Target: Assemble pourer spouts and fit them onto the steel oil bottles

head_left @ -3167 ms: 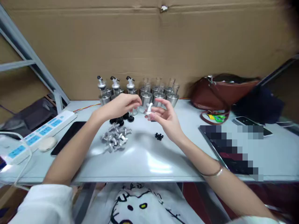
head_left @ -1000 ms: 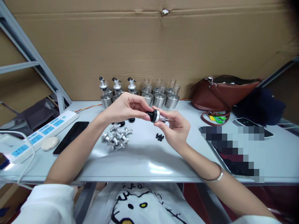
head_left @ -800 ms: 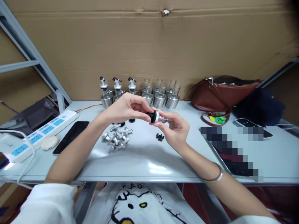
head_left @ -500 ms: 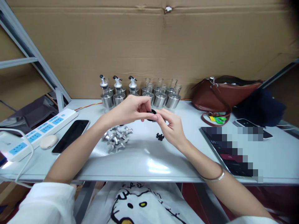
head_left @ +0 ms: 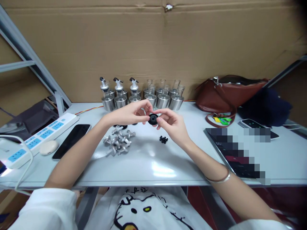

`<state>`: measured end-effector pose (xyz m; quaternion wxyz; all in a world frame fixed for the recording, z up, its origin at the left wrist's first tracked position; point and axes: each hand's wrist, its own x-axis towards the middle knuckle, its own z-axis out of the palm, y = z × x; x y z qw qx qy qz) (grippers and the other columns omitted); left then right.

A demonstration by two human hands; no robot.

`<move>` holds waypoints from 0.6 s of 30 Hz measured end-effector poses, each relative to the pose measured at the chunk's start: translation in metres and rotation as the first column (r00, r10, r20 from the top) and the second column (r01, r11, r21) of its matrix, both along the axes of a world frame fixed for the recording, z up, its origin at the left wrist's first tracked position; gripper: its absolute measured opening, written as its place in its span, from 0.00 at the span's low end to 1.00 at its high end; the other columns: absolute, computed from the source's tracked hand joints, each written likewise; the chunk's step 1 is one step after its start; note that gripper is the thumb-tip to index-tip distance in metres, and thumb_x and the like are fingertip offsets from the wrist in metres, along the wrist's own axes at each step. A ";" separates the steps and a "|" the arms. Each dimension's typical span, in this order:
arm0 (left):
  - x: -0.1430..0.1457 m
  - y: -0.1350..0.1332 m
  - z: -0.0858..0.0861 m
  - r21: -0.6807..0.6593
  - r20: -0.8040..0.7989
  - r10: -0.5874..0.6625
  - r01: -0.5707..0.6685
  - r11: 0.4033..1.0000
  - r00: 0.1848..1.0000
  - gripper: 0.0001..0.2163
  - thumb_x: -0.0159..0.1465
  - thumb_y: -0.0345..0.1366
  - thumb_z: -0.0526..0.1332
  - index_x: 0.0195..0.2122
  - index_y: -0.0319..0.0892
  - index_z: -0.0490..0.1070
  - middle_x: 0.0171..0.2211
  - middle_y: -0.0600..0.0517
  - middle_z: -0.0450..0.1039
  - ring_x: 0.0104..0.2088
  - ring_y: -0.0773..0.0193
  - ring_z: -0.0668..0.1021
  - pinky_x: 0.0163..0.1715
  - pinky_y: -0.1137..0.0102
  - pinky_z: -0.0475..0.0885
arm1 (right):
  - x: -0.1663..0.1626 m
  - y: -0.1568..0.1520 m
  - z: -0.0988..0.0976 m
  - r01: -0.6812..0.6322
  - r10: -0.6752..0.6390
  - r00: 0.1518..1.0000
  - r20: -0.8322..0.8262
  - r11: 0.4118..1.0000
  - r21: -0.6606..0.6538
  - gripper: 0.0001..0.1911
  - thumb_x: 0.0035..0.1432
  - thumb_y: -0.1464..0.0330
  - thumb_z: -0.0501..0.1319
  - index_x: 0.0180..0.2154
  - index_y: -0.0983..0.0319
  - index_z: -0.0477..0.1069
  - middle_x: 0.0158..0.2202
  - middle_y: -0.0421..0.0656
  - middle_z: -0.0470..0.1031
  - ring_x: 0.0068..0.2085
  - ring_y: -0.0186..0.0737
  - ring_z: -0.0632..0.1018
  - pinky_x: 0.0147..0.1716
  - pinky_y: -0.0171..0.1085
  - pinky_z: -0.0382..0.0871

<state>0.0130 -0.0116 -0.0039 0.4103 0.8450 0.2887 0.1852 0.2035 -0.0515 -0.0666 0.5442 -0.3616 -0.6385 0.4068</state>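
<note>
A round black ring-shaped piece [head_left: 153, 119] with a hole in its middle is pinched between both hands above the table. My left hand [head_left: 137, 111] grips its left edge with thumb and fingers. On its right edge, my right hand [head_left: 173, 125] has thumb and fingertips closed. Under the hands lies a small cluster of tiny black parts [head_left: 163, 139]. A heap of silvery pourer spouts [head_left: 118, 141] sits to the left, and a few black round pieces show partly hidden behind my left wrist.
Steel-and-glass bottles [head_left: 163, 101] line the back, three with pourers [head_left: 119, 84]. A power strip [head_left: 40, 140], a phone [head_left: 72, 141] and a white round case [head_left: 49, 147] lie left. A brown bag [head_left: 218, 95], a tablet [head_left: 227, 150] and another phone [head_left: 257, 127] lie right.
The black piece has been tilted so its round face now shows toward me. Both hands have shifted slightly, and the right fingers now reach behind the piece.
</note>
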 end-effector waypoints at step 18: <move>0.001 -0.005 0.001 0.029 -0.042 -0.012 0.013 0.999 0.999 0.09 0.57 0.34 0.60 0.36 0.42 0.60 0.33 0.53 0.70 0.33 0.67 0.75 0.33 0.70 0.69 | -0.001 0.001 -0.003 0.052 -0.067 0.991 0.120 0.991 0.121 0.11 0.50 0.65 0.64 0.37 0.61 0.74 0.35 0.43 0.75 0.36 0.38 0.76 0.32 0.37 0.76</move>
